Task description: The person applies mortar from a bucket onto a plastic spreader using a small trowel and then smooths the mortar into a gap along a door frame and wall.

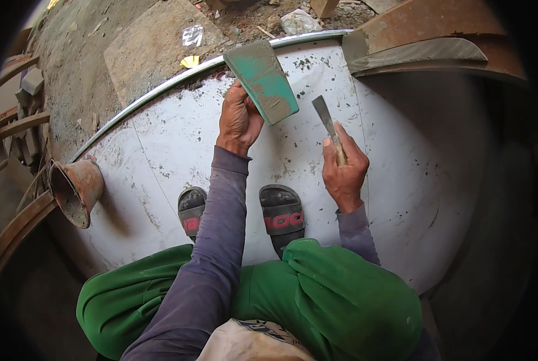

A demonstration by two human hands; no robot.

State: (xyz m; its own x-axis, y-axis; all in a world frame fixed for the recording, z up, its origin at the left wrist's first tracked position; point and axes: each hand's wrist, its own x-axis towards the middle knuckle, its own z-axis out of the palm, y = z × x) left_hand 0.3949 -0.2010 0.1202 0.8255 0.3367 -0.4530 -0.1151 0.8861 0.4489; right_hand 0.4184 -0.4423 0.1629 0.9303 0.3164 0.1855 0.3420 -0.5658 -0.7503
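Note:
A flat green plastering float (263, 81), smeared with grey mortar, is held up over the white tiled surface by my left hand (240, 117). The fingers close at its near left edge, and the board hides some of them. To the right, my right hand (346, 168) grips a putty knife (328, 123) by its pale handle. The knife's narrow metal blade points up and away, a short gap from the float. My thumb and fingers wrap its handle.
Mortar specks dot the white surface (190, 150). A rusty-coloured bucket (88, 183) is at the left, and a curved brown panel (425, 36) at the far right. Beyond the metal edge strip (178, 78) lie rubble, a clear plastic bag (299, 22) and a yellow scrap (189, 62).

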